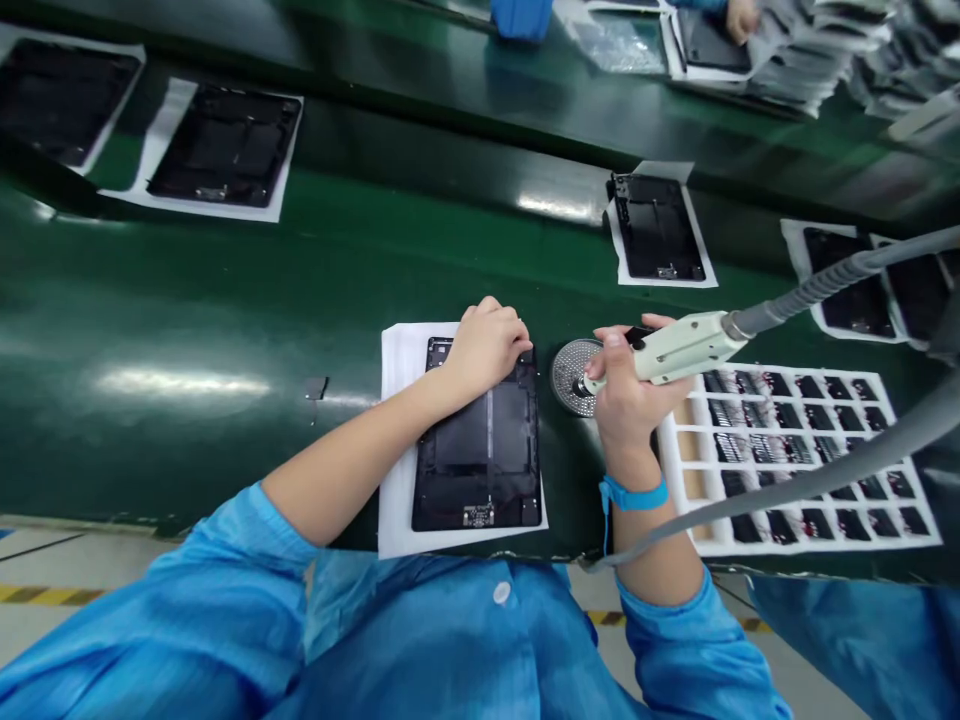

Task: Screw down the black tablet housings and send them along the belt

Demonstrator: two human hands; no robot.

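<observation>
In front of me a black tablet housing [465, 455] lies open side up on a white sheet [397, 420]. My left hand [487, 345] rests on its upper right corner, fingers curled and pressed together; whatever they pinch there is hidden. My right hand [630, 390] is wrapped round a pale green-white electric screwdriver [686, 348]. The screwdriver's tip points down at a round perforated metal dish [573, 378], just right of the housing. A grey hose [847, 275] runs from the tool's rear to the upper right.
A white compartment tray [679, 490] of small black wired parts stands at right. A small black part [317, 388] lies left of the sheet. More housings [225, 145] lie on sheets along the back. Another person's hand [741, 18] is at the top. A second grey hose [787, 490] crosses the tray.
</observation>
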